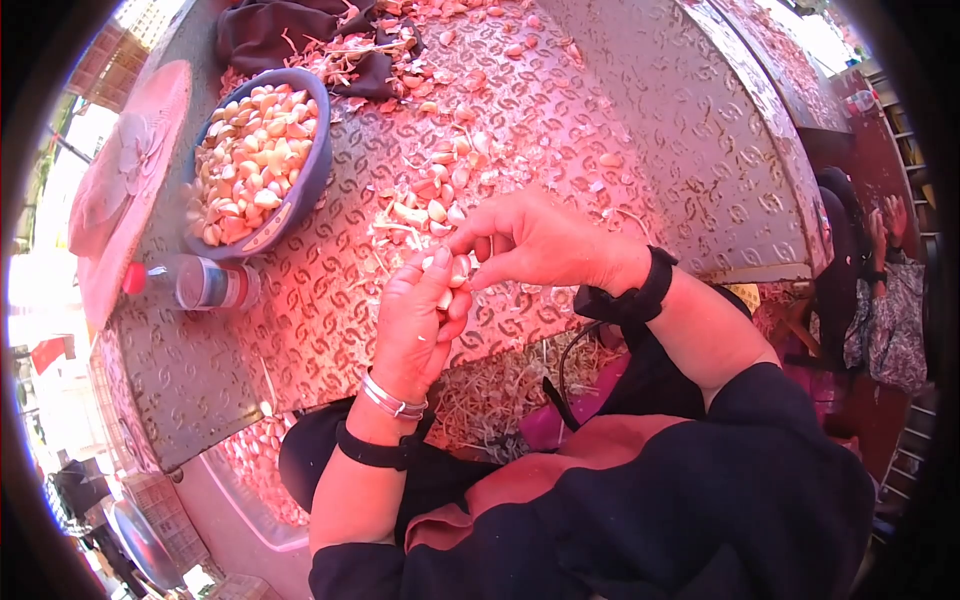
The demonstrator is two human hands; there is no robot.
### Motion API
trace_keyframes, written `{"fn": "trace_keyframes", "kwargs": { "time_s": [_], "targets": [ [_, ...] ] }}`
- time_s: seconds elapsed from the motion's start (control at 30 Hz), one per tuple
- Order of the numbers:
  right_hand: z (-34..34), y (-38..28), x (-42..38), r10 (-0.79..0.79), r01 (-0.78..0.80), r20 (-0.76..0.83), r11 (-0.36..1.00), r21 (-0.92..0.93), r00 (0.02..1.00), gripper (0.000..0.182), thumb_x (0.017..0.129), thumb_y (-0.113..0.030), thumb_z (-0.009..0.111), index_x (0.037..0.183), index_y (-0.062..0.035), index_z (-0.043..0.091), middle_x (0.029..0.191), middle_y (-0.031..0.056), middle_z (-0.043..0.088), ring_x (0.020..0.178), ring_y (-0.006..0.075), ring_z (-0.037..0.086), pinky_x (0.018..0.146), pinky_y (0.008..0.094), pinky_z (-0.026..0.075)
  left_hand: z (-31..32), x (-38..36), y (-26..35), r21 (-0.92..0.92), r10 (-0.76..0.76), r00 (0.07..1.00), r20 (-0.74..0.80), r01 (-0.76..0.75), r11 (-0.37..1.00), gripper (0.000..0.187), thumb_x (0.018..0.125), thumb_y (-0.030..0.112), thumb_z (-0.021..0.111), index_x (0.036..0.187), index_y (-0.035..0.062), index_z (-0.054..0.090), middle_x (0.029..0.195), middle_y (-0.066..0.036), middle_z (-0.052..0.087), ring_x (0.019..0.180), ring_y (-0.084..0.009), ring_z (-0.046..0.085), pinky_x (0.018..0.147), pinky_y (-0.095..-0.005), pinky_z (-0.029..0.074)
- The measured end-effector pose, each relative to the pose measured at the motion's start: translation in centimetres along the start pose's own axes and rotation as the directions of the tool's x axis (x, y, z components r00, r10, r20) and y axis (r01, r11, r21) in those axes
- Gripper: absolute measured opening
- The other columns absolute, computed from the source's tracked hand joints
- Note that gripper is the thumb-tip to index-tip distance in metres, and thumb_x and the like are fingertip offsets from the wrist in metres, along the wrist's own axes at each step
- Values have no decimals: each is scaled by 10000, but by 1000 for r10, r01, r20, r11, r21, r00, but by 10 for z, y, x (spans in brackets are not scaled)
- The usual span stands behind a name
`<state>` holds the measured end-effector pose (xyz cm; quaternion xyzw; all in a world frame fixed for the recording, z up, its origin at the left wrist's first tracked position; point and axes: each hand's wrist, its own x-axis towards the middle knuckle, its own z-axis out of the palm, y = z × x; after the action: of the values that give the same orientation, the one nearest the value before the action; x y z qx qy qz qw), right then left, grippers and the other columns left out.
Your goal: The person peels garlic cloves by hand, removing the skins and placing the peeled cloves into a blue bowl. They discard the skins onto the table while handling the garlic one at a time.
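Note:
Garlic cloves [458,270] are held between my two hands above the near part of the metal table. My left hand [412,315] is closed around several pale cloves, its thumb pressed over them. From the right, my right hand [535,240] reaches across, and its fingertips pinch at the same garlic. Just beyond my fingers lies a small pile of loose cloves [437,190] with bits of skin. A blue bowl [316,165] heaped with peeled cloves [255,160] stands at the left.
A clear bottle [222,285] with a red cap lies beside the bowl, near a wide-brimmed hat [130,190]. Dark cloth [280,40] and garlic skins lie at the back. Below the table edge is a tub [240,500] of garlic. Another person's hands [887,222] show at far right.

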<state>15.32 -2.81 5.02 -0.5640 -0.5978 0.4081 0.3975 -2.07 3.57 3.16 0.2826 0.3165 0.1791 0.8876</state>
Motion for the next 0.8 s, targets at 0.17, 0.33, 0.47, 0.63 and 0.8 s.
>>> {"fn": "trace_keyframes", "kwargs": {
  "time_s": [0.17,0.33,0.47,0.63,0.8],
  "targets": [
    [5,-3,-3,21,-20,14,998,-51,1000,253,714,-124,692,958,-72,652,626,77,584,575,172,581,569,298,467,-2,-1,0,10,-29,1000,-8,29,1000,201,938,228,509,894,34,540,693,-24,532,455,-51,429,326,-155,267],
    [9,-4,-6,-252,247,34,897,-367,967,142,787,-166,607,854,-56,547,759,135,589,738,341,595,625,417,476,-5,-1,4,55,-117,993,5,117,992,234,932,272,510,887,44,534,654,-29,535,406,-55,385,319,-164,254],
    [13,-4,-7,-327,300,17,841,-450,945,166,833,-203,573,890,-60,511,761,132,587,717,336,597,588,411,474,-3,-2,5,38,-196,980,26,195,980,304,956,326,441,843,54,516,611,-16,496,393,-67,355,325,-175,239],
    [28,-2,-11,-136,92,-85,913,-398,987,153,856,-183,536,808,-38,526,639,160,558,636,364,583,558,440,455,1,-1,-7,208,52,996,-73,-36,978,255,966,278,417,846,77,517,594,9,492,403,-62,356,342,-183,253],
    [27,8,-9,-49,-32,-232,942,-333,972,149,852,-167,529,803,-31,564,658,190,572,639,373,584,570,423,465,8,0,-14,145,208,964,-162,-186,972,123,934,154,494,893,49,542,641,-23,555,432,-66,436,352,-168,289]
  ]
}}
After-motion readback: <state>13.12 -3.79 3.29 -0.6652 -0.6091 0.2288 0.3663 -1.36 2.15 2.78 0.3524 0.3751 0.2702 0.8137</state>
